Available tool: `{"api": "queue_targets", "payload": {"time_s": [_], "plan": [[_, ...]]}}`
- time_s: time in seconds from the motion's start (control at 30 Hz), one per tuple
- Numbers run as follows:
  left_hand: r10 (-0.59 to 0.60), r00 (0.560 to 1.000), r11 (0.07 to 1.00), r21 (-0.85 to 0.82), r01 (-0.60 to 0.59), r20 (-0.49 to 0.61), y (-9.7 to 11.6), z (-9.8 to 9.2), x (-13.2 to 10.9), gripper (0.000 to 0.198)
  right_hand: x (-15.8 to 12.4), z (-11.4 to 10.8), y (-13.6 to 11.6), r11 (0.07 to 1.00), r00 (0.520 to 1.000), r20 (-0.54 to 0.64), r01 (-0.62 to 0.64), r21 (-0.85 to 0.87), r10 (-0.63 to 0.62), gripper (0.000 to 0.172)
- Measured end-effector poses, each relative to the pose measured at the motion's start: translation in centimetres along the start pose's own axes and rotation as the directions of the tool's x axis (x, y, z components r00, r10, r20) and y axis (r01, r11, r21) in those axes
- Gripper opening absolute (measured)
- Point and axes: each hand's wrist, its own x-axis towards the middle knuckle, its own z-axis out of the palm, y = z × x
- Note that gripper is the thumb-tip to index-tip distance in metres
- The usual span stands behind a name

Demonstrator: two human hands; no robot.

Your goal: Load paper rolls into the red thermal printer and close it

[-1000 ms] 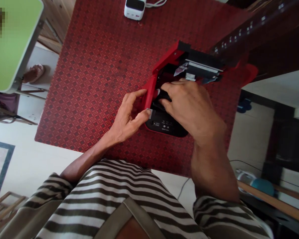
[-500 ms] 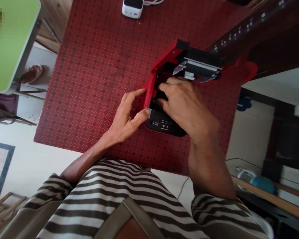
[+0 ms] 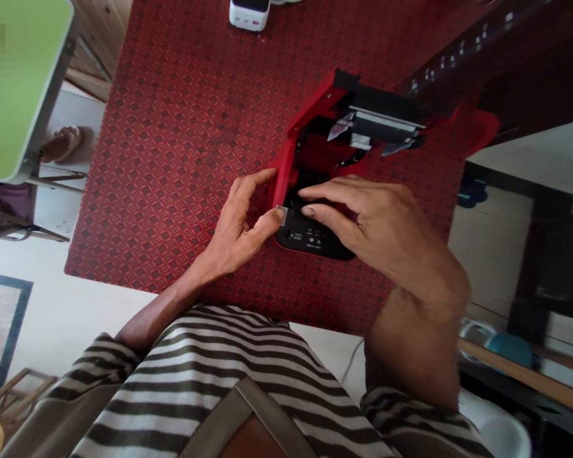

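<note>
Two bare hands work at a red-and-black printer (image 3: pixel 310 238) in the head view, which looks down past a striped shirt (image 3: pixel 195 375) and a khaki strap (image 3: pixel 262 416). The printer sits near the middle of a surface covered with a red patterned cloth (image 3: pixel 172 159). Its red lid (image 3: pixel 315 105) stands open, and a black bar with silver metal parts (image 3: pixel 382 124) is fixed to the lid. A black front panel with small buttons (image 3: pixel 305 240) faces the person.

The left hand (image 3: pixel 241 222) is half open beside the printer's near edge. Its thumb rests on a small grey tab (image 3: pixel 281 214) at the front corner, and its index finger lies against the red edge of the casing. The right hand (image 3: pixel 363 222) arches over the black opening with its fingers curved and close together. Its fingertips (image 3: pixel 308 207) touch the dark inside just behind the panel, but whether they have hold of anything cannot be told.

Beyond the printer, a small white device (image 3: pixel 249 14) stands on the cloth, well apart from both hands. A green tabletop (image 3: pixel 19 83) juts in at the upper left, above a slipper (image 3: pixel 62 144) on the floor.
</note>
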Motion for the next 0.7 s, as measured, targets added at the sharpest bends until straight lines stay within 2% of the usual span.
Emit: {"api": "queue_targets", "payload": {"time_s": [0.17, 0.53, 0.7], "plan": [[-0.003, 1.000, 1.000, 0.018, 0.003, -0.002, -0.2, 0.0, 0.1, 0.060, 0.8, 1.0, 0.4, 1.000, 1.000, -0.018, -0.010, -0.024, 0.010, 0.033], [0.004, 1.000, 1.000, 0.029, -0.003, -0.008, -0.4, 0.1, 0.0, 0.060, 1.2, 0.4, 1.1, 1.000, 0.998, 0.057, -0.006, -0.011, 0.006, 0.029], [0.011, 1.000, 1.000, 0.007, -0.011, 0.006, 0.0, -0.1, 0.1, 0.062, 1.3, 0.3, 0.9, 1.000, 0.999, 0.032, -0.005, 0.000, 0.005, 0.028]]}}
